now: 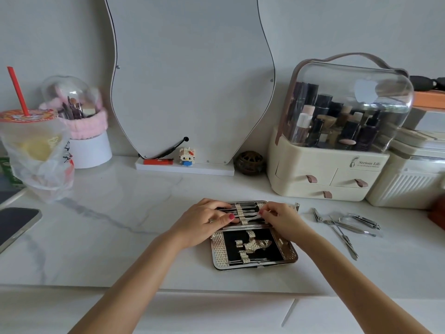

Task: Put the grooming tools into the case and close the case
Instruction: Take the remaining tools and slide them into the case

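Note:
An open grooming case [290, 251] with black lining and gold straps lies on the white marble counter. Several thin steel tools [248, 210] sit under the straps of its far half; one thin tool lies in the near half. My left hand [204, 220] rests flat on the left of the far half. My right hand [281, 219] pinches the end of a thin steel tool there. Loose to the right lie nail clippers [361, 220], a smaller clipper [318, 216] and slim steel tools [345, 239].
A cream cosmetics organiser [332, 179] stands at the back right, a mirror [190, 80] at the back centre. At the left are a bagged drink cup [36, 150], a brush holder [84, 131] and a phone [16, 225]. The counter's front edge [168, 289] is near.

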